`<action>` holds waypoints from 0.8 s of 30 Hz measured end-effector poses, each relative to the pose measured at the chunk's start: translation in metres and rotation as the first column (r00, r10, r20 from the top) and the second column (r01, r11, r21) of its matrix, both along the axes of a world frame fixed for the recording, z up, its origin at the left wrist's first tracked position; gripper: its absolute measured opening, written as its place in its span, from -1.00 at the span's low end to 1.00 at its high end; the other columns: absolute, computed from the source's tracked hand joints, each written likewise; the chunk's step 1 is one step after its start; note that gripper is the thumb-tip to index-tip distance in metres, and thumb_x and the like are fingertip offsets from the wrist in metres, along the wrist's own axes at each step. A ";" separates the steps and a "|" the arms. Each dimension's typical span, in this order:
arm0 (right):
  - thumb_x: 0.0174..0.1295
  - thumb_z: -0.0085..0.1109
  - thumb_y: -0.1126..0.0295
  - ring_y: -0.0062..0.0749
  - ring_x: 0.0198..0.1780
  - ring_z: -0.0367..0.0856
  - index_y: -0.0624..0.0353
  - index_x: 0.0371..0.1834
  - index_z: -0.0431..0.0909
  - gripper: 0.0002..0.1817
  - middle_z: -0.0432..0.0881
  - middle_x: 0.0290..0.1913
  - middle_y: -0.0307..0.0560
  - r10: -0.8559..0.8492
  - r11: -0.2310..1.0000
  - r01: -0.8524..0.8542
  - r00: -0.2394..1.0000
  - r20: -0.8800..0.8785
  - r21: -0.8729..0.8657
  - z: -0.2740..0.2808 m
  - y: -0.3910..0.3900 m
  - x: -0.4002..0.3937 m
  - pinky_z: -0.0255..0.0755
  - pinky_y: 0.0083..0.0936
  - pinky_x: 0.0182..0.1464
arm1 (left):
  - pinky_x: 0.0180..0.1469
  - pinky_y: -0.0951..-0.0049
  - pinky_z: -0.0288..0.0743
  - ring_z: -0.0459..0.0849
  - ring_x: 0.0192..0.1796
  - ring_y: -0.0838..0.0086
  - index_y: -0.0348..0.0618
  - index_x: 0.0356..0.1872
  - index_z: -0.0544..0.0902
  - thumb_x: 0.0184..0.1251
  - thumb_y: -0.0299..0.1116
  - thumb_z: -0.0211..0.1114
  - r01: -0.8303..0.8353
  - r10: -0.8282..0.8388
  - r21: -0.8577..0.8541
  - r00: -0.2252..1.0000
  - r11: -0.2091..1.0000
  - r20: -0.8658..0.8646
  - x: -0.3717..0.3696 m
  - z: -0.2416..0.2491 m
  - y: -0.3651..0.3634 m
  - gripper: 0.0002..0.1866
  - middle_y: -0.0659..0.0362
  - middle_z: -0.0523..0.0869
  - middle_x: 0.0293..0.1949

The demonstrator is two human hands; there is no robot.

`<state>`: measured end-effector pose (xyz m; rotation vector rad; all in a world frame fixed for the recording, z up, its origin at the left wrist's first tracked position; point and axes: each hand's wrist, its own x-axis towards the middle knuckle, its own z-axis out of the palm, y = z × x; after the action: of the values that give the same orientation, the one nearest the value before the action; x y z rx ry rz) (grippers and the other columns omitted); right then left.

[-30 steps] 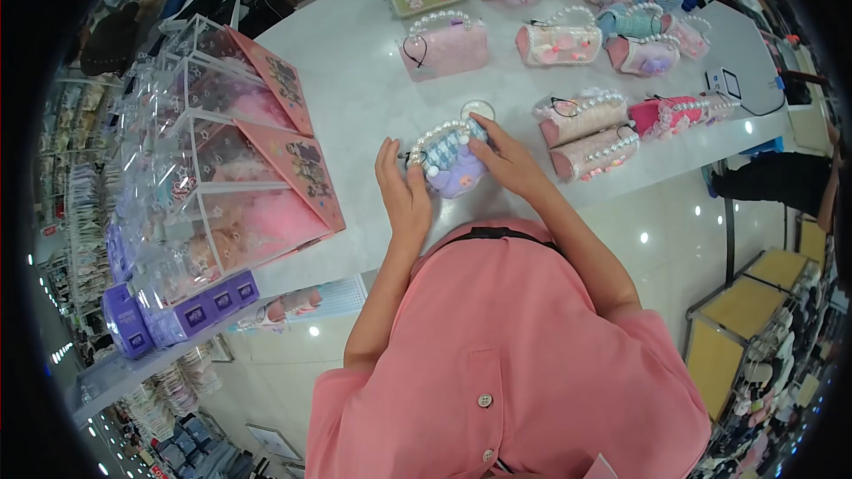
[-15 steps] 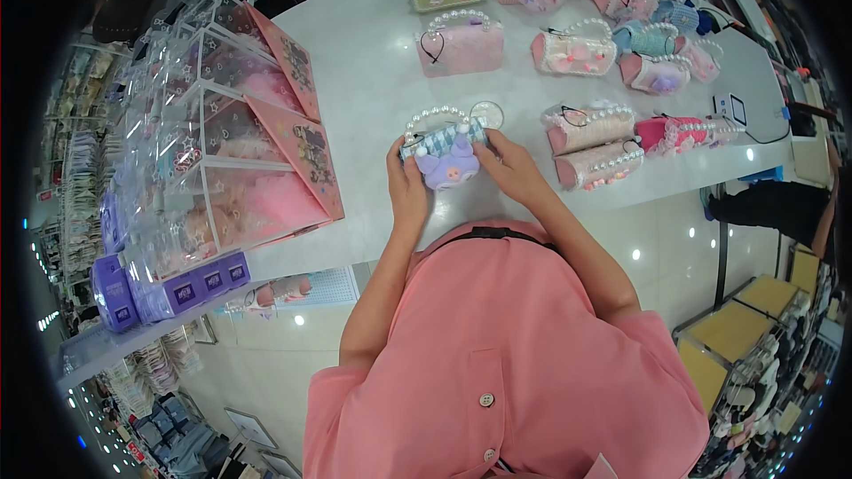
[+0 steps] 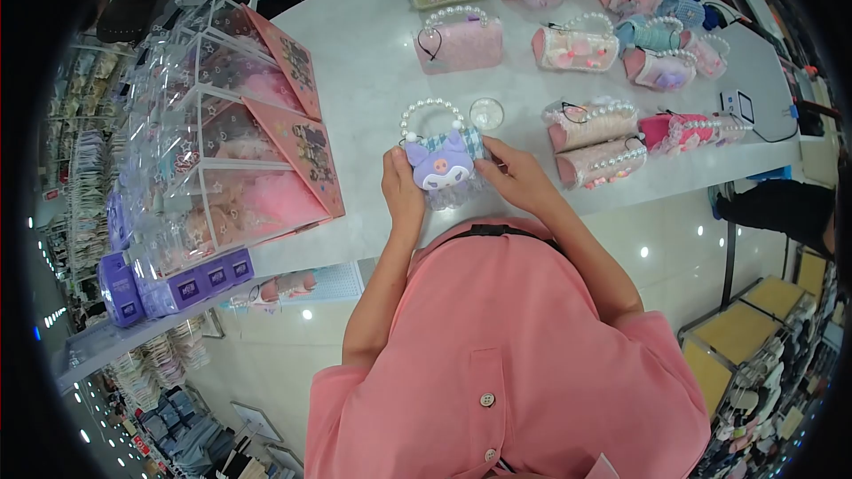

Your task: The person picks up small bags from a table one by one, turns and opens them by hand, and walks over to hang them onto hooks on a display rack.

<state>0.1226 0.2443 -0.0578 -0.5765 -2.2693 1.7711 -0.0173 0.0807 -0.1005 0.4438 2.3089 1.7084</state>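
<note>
the small purple-faced bag (image 3: 441,164) is between two hands: left hand (image 3: 405,188) grips its eight o'clock side, right hand (image 3: 516,177) its three o'clock.

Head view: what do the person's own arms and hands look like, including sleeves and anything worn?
Loose, short salmon-pink fabric sleeves reach about the elbows, leaving the forearms bare. The left hand and right hand are ungloved. No watch or bracelet shows; rings are too small to rule out.
</note>
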 end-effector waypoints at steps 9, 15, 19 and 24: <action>0.41 0.22 0.36 -0.60 -0.27 0.47 0.31 0.16 0.57 -0.66 0.57 -0.30 -0.20 0.057 0.997 -0.059 0.997 0.046 0.051 0.016 0.005 0.001 0.46 -0.55 -0.14 | -0.01 0.35 0.44 0.54 -0.17 0.37 -0.36 -0.07 0.56 0.71 0.02 -0.20 -0.006 -0.003 0.069 0.992 0.998 0.128 0.005 -0.007 -0.001 -0.43 0.08 0.62 -0.24; 0.44 0.20 0.32 -0.60 -0.21 0.52 0.29 0.22 0.56 -0.63 0.63 -0.21 -0.19 0.025 0.999 -0.025 0.999 0.038 0.023 -0.004 0.006 -0.001 0.48 -0.54 -0.10 | 0.04 0.38 0.47 0.56 -0.07 0.46 -0.32 -0.06 0.57 0.72 0.08 -0.23 0.029 -0.033 0.037 0.993 0.999 0.112 0.002 -0.015 -0.007 -0.40 0.12 0.64 -0.13; 0.46 0.18 0.29 -0.57 -0.16 0.54 0.28 0.26 0.55 -0.60 0.64 -0.17 -0.18 -0.011 1.000 0.011 1.000 0.015 0.013 -0.002 0.003 -0.005 0.49 -0.52 -0.07 | 0.17 0.38 0.47 0.61 0.08 0.41 -0.36 0.11 0.56 0.71 0.12 -0.30 0.037 -0.053 0.108 0.988 0.993 0.145 0.003 -0.019 -0.007 -0.32 0.02 0.67 0.03; 0.45 0.19 0.27 -0.54 -0.10 0.57 0.27 0.28 0.54 -0.57 0.68 -0.11 -0.15 -0.031 0.998 0.029 0.999 0.039 0.052 -0.012 0.004 -0.006 0.50 -0.51 -0.03 | 0.24 0.34 0.45 0.61 0.16 0.36 -0.36 0.25 0.48 0.72 0.11 -0.34 0.042 -0.064 0.161 0.989 0.986 0.132 0.005 -0.024 -0.009 -0.32 -0.02 0.64 0.14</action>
<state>0.1169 0.2480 -0.0693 -0.6378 -2.3124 1.6974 -0.0120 0.0720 -0.1245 0.3994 2.0578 1.8431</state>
